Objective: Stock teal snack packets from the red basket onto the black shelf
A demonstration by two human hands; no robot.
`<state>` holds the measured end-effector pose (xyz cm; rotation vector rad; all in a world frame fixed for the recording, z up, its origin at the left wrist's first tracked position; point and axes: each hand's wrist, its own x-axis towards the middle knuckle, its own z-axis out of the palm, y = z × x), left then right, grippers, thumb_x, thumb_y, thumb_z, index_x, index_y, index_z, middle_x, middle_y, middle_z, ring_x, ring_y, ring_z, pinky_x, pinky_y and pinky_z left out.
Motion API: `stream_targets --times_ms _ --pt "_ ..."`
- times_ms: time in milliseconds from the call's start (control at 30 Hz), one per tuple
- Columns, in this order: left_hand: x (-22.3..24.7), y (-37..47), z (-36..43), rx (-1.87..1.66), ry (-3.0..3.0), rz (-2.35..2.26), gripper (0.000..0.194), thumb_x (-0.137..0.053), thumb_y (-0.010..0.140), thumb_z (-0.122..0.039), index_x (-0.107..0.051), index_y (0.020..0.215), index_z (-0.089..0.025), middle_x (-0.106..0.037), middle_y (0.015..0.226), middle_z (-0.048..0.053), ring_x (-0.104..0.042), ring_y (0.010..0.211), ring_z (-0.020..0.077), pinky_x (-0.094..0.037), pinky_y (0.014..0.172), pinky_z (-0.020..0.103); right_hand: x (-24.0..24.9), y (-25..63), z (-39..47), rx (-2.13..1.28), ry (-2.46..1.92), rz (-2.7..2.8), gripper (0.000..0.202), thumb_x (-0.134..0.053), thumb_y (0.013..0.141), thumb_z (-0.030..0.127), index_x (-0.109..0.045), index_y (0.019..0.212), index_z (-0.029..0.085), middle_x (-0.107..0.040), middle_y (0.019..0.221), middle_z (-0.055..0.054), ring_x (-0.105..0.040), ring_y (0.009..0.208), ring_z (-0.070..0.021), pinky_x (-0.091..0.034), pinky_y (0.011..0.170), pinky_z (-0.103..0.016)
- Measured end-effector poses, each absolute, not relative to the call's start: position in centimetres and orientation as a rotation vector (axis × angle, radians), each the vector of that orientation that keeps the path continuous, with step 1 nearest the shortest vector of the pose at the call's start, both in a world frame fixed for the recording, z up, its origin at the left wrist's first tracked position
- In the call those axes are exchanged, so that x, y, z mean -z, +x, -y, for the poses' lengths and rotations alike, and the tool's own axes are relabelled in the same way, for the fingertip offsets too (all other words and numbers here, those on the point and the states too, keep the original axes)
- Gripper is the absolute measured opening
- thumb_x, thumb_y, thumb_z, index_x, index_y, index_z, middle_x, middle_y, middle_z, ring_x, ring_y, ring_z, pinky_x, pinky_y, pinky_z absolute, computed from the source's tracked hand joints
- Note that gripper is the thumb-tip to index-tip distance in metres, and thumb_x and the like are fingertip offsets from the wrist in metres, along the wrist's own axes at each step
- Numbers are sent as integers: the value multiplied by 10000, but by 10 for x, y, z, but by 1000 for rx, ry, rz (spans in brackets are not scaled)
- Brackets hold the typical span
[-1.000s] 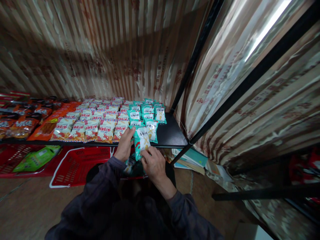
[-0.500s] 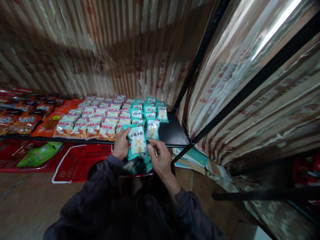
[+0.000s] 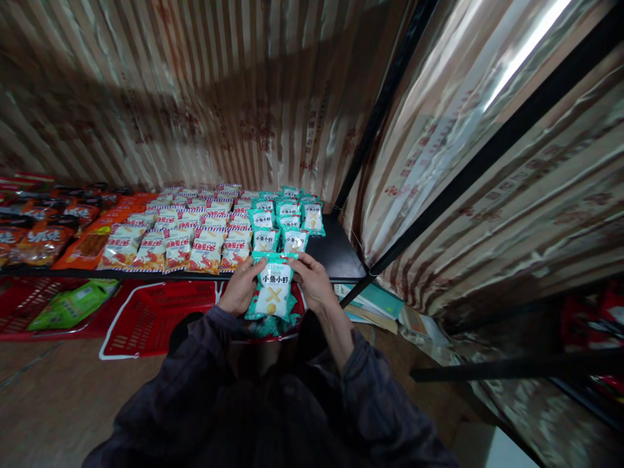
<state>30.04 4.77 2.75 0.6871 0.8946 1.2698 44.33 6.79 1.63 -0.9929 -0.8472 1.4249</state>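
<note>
A teal and white snack bag (image 3: 273, 289) is held upright by its top corners, just in front of the shelf edge. My left hand (image 3: 240, 286) pinches its left corner, and my right hand (image 3: 312, 279) pinches the right one. Below it, more teal bags (image 3: 273, 326) lie in a red basket between my knees, partly hidden. On the black shelf (image 3: 338, 250), several teal bags (image 3: 288, 209) stand in rows. To their left are rows of white and red snack bags (image 3: 178, 247).
Orange snack bags (image 3: 43, 242) fill the shelf's left part. Red baskets (image 3: 160, 315) sit below, one holding a green bag (image 3: 73, 304). A black metal post (image 3: 439, 211) slants at the right, above cardboard and papers (image 3: 377, 304). Striped curtains hang behind.
My right hand has moved up and taken the bag's top right corner. The bag is now a little lower and straighter between both hands. The view has shifted slightly.
</note>
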Motion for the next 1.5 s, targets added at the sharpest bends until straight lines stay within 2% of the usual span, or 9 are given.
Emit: stream_targets --times_ms 133,200,367,467,633,833,1100,1300,1500 --pt "-31 304 -43 -1253 764 -856 301 -754 614 -405 -657 805 -194 -701 902 80 -626 970 272 -510 799 359 -11 443 -74 -1362 -988 713 359 -833 444 357 -642 698 190 -648 627 42 -569 551 -104 -464 532 -230" --pt "-29 304 -41 -1239 777 -819 300 -736 645 -412 -667 850 -203 -697 939 81 -615 1005 278 -509 821 373 -10 444 -78 -1315 -1018 687 372 -833 432 362 -639 697 188 -647 622 37 -564 538 -106 -450 504 -229" --pt "-13 301 -37 -1141 775 -789 585 -784 618 -336 -587 1152 -201 -657 1100 100 -601 1055 267 -480 899 385 -10 448 -89 -1207 -1088 693 372 -818 434 388 -652 697 183 -657 625 19 -569 560 -123 -440 503 -238" --pt "-4 299 -36 -1130 759 -838 660 -801 604 -308 -557 1207 -194 -632 1151 120 -597 1068 261 -468 919 375 -10 449 -94 -1175 -1108 704 365 -809 438 395 -655 691 181 -652 613 20 -561 554 -123 -425 498 -236" --pt "-2 302 -33 -1145 769 -903 591 -803 606 -332 -604 1144 -185 -653 1123 111 -623 1011 257 -499 855 340 -7 447 -98 -1169 -1122 692 328 -799 448 368 -647 673 183 -625 570 39 -528 518 -108 -391 475 -226" --pt "-4 314 -25 -1219 764 -887 574 -780 618 -386 -617 1114 -148 -702 989 87 -658 885 237 -521 790 343 -9 445 -99 -1189 -1113 597 317 -811 441 350 -645 649 176 -631 583 38 -530 508 -92 -421 488 -215" --pt "-9 307 -45 -1404 606 -904 507 -795 581 -354 -624 1011 -145 -711 892 59 -658 844 204 -509 786 323 -11 444 -71 -1330 -1076 699 398 -755 584 501 -630 834 218 -685 876 -18 -639 766 -133 -512 614 -213" --pt "-8 306 -56 -1480 586 -903 433 -802 558 -346 -642 901 -137 -701 837 24 -643 768 154 -488 733 265 2 441 -47 -1428 -1099 770 444 -826 485 452 -640 791 189 -643 701 23 -623 621 -107 -525 594 -229" --pt "-4 309 -53 -1442 574 -863 384 -784 596 -321 -645 900 -131 -700 834 30 -642 751 153 -483 719 255 7 441 -44 -1393 -1042 746 433 -853 431 395 -637 737 178 -625 663 41 -587 596 -91 -523 600 -240"
